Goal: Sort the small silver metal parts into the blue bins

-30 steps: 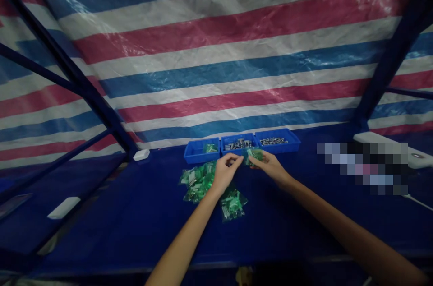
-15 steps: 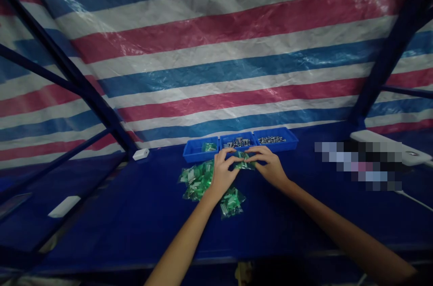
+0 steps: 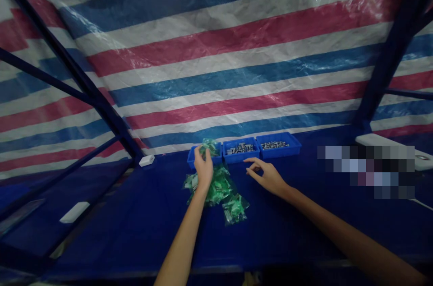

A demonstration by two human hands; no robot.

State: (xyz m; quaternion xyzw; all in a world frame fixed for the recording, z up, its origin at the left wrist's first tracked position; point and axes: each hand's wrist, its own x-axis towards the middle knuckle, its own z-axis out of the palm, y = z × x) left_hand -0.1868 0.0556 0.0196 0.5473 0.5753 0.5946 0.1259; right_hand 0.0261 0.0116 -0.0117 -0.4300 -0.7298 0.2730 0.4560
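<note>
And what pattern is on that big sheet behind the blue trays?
The sheet has wide stripes in red, white and blue; the head view shows it best.

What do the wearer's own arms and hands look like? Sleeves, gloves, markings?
Left hand and right hand are ungloved. Left forearm and right forearm look slim, sleeveless where clearly visible. No watch, cable or marking shows; rings too small to tell.

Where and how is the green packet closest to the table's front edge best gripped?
Probably with a light pinch on the right edge of the green packet, the right hand coming in from the right. That edge juts away from the heap over the blue table, while its far side meets the heap; the film looks thin and soft.
</note>
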